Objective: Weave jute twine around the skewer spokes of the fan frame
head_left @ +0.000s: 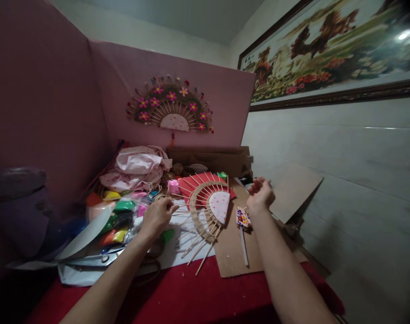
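Note:
My left hand is closed at the fingertips beside the stick ends of a half-round fan; what it pinches, if anything, is too small to make out. The fan has wooden sticks, a woven twine band and a white spotted centre, and lies partly over red card. Raised on the right, my right hand has its fingers loosely curled and apart, with nothing visible in it. Just below it, a small flower-patterned piece on a pale stick rests on cardboard.
Colourful clay packets and crumpled pink cloth lie at the left on the red tablecloth. A finished flowered fan hangs on the pink board behind. A cardboard sheet leans against the right wall.

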The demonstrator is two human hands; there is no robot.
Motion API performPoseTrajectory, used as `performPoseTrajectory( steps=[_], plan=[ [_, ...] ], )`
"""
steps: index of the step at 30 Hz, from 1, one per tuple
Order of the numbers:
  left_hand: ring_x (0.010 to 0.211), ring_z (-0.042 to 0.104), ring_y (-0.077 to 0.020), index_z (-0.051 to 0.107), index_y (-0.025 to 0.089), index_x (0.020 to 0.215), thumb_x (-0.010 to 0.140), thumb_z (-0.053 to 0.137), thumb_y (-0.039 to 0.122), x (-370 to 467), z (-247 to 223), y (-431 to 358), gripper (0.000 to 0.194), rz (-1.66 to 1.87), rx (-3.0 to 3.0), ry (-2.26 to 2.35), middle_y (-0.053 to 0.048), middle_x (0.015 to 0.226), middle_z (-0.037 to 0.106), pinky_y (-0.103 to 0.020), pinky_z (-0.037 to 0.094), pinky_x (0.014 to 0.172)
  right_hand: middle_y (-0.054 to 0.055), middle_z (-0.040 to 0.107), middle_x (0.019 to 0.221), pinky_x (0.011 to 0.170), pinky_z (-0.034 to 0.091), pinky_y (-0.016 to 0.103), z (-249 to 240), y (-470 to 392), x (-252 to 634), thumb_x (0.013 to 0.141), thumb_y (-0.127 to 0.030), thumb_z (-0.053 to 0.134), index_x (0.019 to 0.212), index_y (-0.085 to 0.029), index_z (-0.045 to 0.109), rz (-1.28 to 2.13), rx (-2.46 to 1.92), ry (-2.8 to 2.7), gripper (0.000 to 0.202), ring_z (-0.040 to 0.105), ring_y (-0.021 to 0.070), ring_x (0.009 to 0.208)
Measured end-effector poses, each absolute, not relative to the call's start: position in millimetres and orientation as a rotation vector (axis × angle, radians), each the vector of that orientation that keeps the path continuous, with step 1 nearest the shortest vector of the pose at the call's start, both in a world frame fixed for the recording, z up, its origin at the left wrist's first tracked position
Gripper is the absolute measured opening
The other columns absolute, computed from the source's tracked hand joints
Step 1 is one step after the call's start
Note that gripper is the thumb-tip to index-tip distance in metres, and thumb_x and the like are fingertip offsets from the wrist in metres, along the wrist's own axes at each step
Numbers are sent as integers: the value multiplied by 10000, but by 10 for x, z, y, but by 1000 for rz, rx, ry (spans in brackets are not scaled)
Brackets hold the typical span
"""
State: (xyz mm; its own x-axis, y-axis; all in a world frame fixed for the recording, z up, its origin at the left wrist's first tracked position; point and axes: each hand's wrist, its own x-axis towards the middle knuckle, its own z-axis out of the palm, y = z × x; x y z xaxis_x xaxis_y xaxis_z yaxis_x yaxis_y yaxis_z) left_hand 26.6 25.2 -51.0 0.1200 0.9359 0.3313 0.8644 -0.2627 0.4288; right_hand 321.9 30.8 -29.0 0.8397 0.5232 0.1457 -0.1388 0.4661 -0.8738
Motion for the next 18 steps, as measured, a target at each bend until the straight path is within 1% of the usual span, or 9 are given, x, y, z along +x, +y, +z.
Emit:
performPoseTrajectory(
  steps=[3, 5, 7, 9, 11, 13, 14, 16, 18],
  plan=[
    [689, 558, -156, 615, 201, 682, 745, 548, 420, 262, -506, 254, 238, 803, 2253, 1809, -38, 743, 658, -240, 298, 563, -11, 573, 541, 399, 371, 173, -385, 381, 3113, 769, -393, 483, 736, -149, 578, 500, -1258, -638, 264, 464, 63, 395],
    [688, 567, -158, 636, 206, 683, 730, 562, 420, 260, -499, 249, 231, 773, 2248, 1811, -37, 742, 667, -241, 298, 557, 2, 561, 469, 392, 367, 199, -431, 397, 3026, 691, -350, 583, 623, -143, 588, 517, -1385, -785, 218, 479, 93, 381],
    [682, 572, -161, 659, 214, 700, 730, 559, 423, 260, -491, 242, 234, 735, 2247, 1815, -37, 738, 674, -244, 297, 550, 27, 558, 433, 443, 401, 230, -456, 388, 2958, 632, -329, 645, 546, -146, 586, 501, -1496, -884, 211, 531, 133, 427],
    [680, 576, -164, 674, 219, 716, 734, 551, 422, 261, -484, 237, 237, 708, 2255, 1817, -38, 740, 679, -247, 296, 546, 93, 614, 511, 562, 448, 274, -466, 366, 2908, 598, -319, 682, 538, -138, 599, 447, -1638, -987, 209, 611, 198, 578],
    [683, 579, -166, 680, 220, 726, 733, 549, 415, 262, -480, 234, 234, 694, 2264, 1820, -41, 754, 682, -248, 296, 543, 191, 671, 731, 697, 457, 335, -465, 344, 2855, 622, -356, 669, 636, -109, 642, 336, -1866, -1189, 249, 635, 278, 794],
    [687, 581, -167, 681, 220, 733, 733, 546, 414, 261, -480, 231, 237, 693, 2265, 1829, -46, 770, 684, -248, 296, 542, 249, 646, 941, 774, 441, 394, -457, 322, 2789, 688, -437, 598, 842, -72, 651, 197, -2100, -1405, 399, 601, 329, 941],
    [689, 583, -169, 680, 220, 734, 734, 543, 416, 260, -481, 228, 239, 690, 2266, 1833, -47, 772, 685, -249, 297, 542, 256, 626, 1004, 788, 437, 414, -452, 311, 2754, 713, -474, 559, 955, -60, 621, 145, -2176, -1474, 484, 588, 339, 974],
    [695, 587, -174, 677, 220, 732, 731, 548, 411, 260, -485, 220, 231, 679, 2275, 1840, -48, 773, 687, -251, 301, 541, 251, 607, 1055, 790, 439, 433, -446, 291, 2684, 711, -512, 548, 1114, -47, 524, 115, -2230, -1498, 615, 581, 345, 990],
    [716, 591, -183, 676, 221, 732, 719, 565, 394, 262, -490, 210, 206, 667, 2299, 1843, -47, 785, 689, -254, 307, 546, 249, 602, 1064, 791, 444, 426, -451, 284, 2628, 679, -488, 599, 1162, -33, 461, 120, -2206, -1478, 678, 581, 343, 989]
  ],
)
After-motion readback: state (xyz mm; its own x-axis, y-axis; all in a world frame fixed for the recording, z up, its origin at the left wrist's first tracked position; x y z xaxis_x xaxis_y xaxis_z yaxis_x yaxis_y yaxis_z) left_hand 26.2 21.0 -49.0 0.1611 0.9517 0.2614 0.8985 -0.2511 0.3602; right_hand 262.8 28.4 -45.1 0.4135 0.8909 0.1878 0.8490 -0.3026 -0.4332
